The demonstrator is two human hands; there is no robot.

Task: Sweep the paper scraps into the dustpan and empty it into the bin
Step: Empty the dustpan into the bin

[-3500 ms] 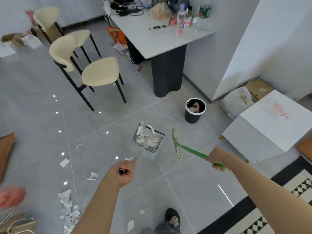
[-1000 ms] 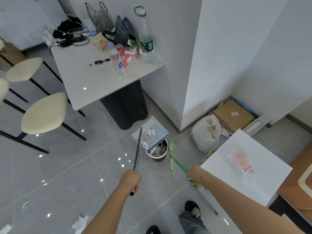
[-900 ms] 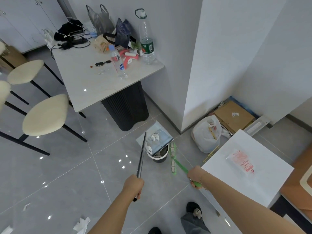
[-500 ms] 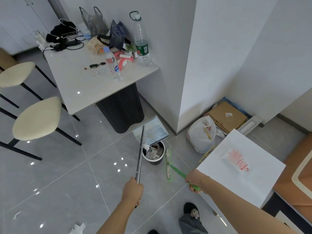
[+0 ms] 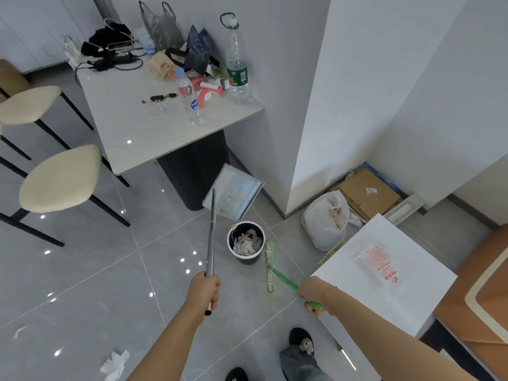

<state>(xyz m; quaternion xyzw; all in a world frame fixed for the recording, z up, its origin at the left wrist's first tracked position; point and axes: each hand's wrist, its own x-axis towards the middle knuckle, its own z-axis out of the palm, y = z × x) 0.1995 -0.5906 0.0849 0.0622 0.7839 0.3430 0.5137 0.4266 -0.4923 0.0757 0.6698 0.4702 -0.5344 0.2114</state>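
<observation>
Dustpan point(image 5: 233, 192) tipped above bin point(image 5: 246, 244)
Left hand point(image 5: 204, 288) grips its pole, right hand point(image 5: 312, 292) the brush point(image 5: 270, 266); shake gently over the opening.

You get a bright, evenly lit room with soft, diffuse light and only faint shadows. Small white glints dot the glossy floor tiles point(image 5: 90, 270) at left and centre, and one sits on the table top point(image 5: 143, 138). The wide lens bends the walls point(image 5: 384, 78) and stretches your forearms at the bottom edge. Detail is slightly soft throughout, and the chair seats point(image 5: 55, 180) at the left edge smear.
</observation>
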